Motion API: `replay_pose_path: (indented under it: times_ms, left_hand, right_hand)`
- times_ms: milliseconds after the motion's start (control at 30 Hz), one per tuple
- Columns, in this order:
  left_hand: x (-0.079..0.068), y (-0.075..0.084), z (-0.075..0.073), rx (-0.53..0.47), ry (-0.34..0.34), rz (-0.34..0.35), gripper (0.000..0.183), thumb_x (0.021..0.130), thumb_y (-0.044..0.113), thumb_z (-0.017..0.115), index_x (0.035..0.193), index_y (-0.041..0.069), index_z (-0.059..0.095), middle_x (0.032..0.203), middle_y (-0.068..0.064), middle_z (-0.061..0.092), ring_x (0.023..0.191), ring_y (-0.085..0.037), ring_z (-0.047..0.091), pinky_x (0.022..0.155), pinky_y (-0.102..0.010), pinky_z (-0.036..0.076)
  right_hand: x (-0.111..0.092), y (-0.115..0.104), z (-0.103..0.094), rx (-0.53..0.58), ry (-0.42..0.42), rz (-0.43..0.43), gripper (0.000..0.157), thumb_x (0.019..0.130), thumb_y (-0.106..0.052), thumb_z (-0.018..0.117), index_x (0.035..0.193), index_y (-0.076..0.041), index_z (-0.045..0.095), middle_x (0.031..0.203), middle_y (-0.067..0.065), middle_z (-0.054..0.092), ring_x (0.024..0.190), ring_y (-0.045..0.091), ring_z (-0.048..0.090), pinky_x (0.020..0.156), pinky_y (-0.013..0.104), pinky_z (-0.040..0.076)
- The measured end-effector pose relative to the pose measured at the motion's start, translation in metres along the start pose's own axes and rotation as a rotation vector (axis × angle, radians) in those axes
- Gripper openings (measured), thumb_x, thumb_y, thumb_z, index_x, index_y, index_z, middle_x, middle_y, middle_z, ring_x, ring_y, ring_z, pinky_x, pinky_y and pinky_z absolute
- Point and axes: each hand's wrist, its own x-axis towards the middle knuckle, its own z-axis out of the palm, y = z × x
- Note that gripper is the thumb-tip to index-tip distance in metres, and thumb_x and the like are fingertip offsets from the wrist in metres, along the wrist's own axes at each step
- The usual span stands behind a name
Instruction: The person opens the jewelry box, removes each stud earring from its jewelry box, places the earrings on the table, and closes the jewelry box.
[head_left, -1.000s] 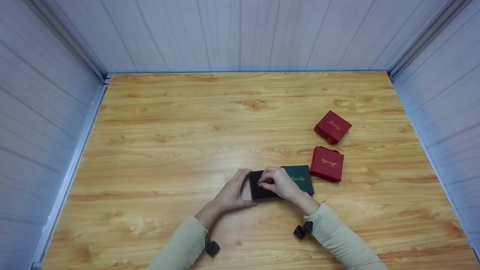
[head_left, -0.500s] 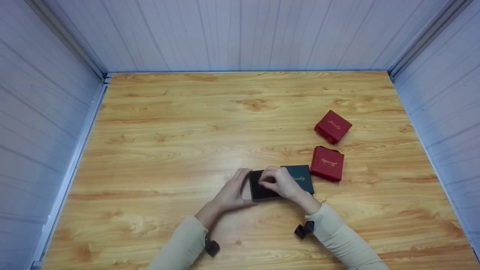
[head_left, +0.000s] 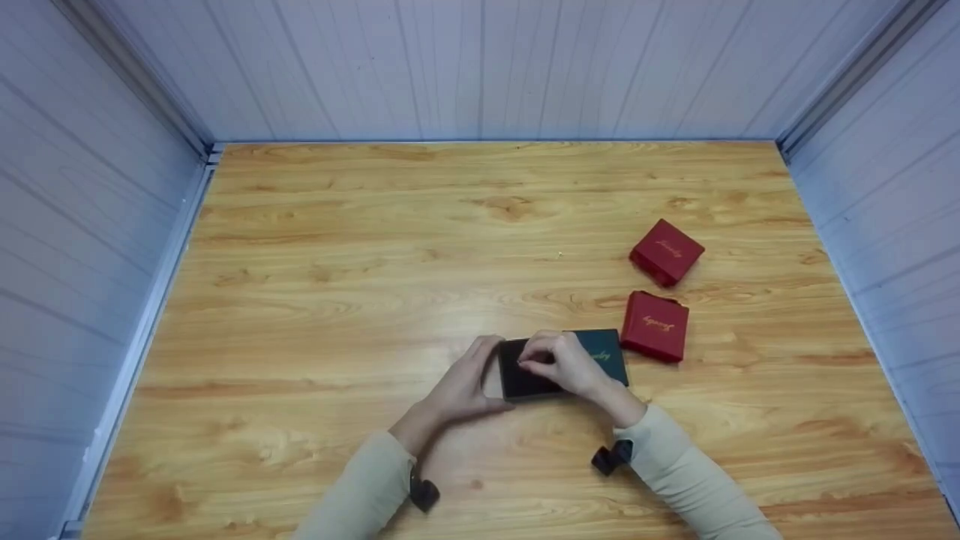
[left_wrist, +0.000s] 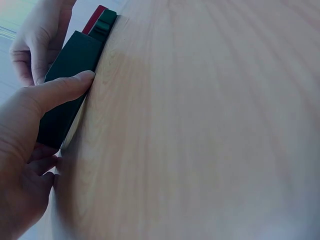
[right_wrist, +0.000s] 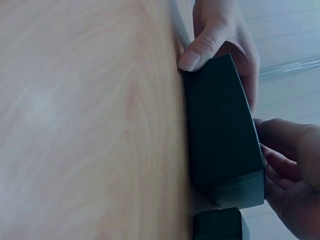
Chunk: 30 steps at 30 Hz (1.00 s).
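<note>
A dark green jewelry box [head_left: 529,385] sits without its lid, its black insert facing up. My left hand [head_left: 466,384] grips its left end, thumb on the near side; the thumb [left_wrist: 70,90] lies along the green wall in the left wrist view. Over the insert my right hand [head_left: 559,364] has thumb and forefinger pinched together, fingertips right at the black surface. A tiny glint shows at those fingertips; I cannot tell what piece it is. Just right of the box lies the dark green lid [head_left: 609,354] with gold lettering, partly hidden behind the right hand.
Two red jewelry boxes [head_left: 655,327] [head_left: 667,253] with gold lettering stand to the right, one behind the other. A tiny shiny piece [head_left: 560,255] lies on the wooden table [head_left: 360,262] beyond the hands. Pale panel walls [head_left: 480,67] enclose the table at the back and sides.
My right hand has shifted very slightly right over the insert, still pinching. The left hand, the box and the red boxes stay where they were.
</note>
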Motion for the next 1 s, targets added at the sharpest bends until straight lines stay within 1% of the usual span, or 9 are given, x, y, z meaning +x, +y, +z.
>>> replay_pose_path:
  times_ms: [133,300,400,633,800,1000]
  left_hand:
    - [0.0,0.0,0.0,0.0,0.0,0.005,0.088,0.059,0.033,0.08,0.128,0.009,0.033,0.123,-0.003,0.04,0.107,-0.015,0.042,0.092,-0.032,0.036]
    - [0.0,-0.001,0.0,0.0,-0.008,-0.009,0.087,0.059,0.034,0.08,0.128,0.009,0.032,0.123,-0.002,0.039,0.108,-0.015,0.042,0.092,-0.031,0.036]
    - [0.0,0.0,0.001,0.001,-0.009,-0.014,0.087,0.059,0.034,0.08,0.128,0.01,0.032,0.123,-0.002,0.039,0.108,-0.015,0.043,0.092,-0.031,0.036]
    - [0.001,0.0,0.001,0.007,0.003,0.0,0.087,0.058,0.033,0.08,0.128,0.01,0.033,0.122,-0.002,0.04,0.106,-0.015,0.044,0.091,-0.032,0.037]
    - [0.001,0.0,0.001,0.003,0.0,-0.006,0.087,0.058,0.033,0.08,0.128,0.011,0.033,0.122,-0.002,0.04,0.106,-0.015,0.043,0.092,-0.032,0.037]
    - [0.001,-0.001,0.001,-0.006,0.002,0.001,0.087,0.058,0.033,0.081,0.128,0.011,0.034,0.122,-0.002,0.04,0.108,-0.015,0.043,0.093,-0.032,0.035]
  right_hand:
    - [0.0,-0.001,-0.001,0.011,-0.006,0.026,0.002,0.077,-0.008,0.067,0.078,-0.007,0.069,0.078,-0.002,0.063,0.075,0.009,0.058,0.066,0.024,0.047]
    - [0.0,-0.003,-0.002,0.007,0.001,0.038,0.004,0.078,-0.011,0.067,0.078,-0.007,0.069,0.077,-0.003,0.063,0.073,0.008,0.058,0.064,0.024,0.048]
    - [0.001,-0.004,-0.003,0.008,0.005,0.043,0.004,0.078,-0.01,0.067,0.078,-0.007,0.069,0.077,-0.002,0.063,0.072,0.008,0.057,0.063,0.023,0.048]
    - [0.003,-0.009,-0.007,0.029,0.005,0.07,0.004,0.078,-0.009,0.066,0.079,-0.006,0.069,0.077,-0.003,0.062,0.071,0.008,0.056,0.061,0.023,0.047]
    - [0.006,-0.011,-0.009,0.02,0.019,0.07,0.004,0.078,-0.009,0.066,0.078,-0.006,0.069,0.077,-0.003,0.062,0.07,0.007,0.056,0.06,0.022,0.047]
    - [0.011,-0.012,-0.013,0.027,0.035,0.094,0.004,0.078,-0.009,0.066,0.078,-0.005,0.068,0.076,-0.002,0.062,0.07,0.007,0.056,0.06,0.022,0.047]
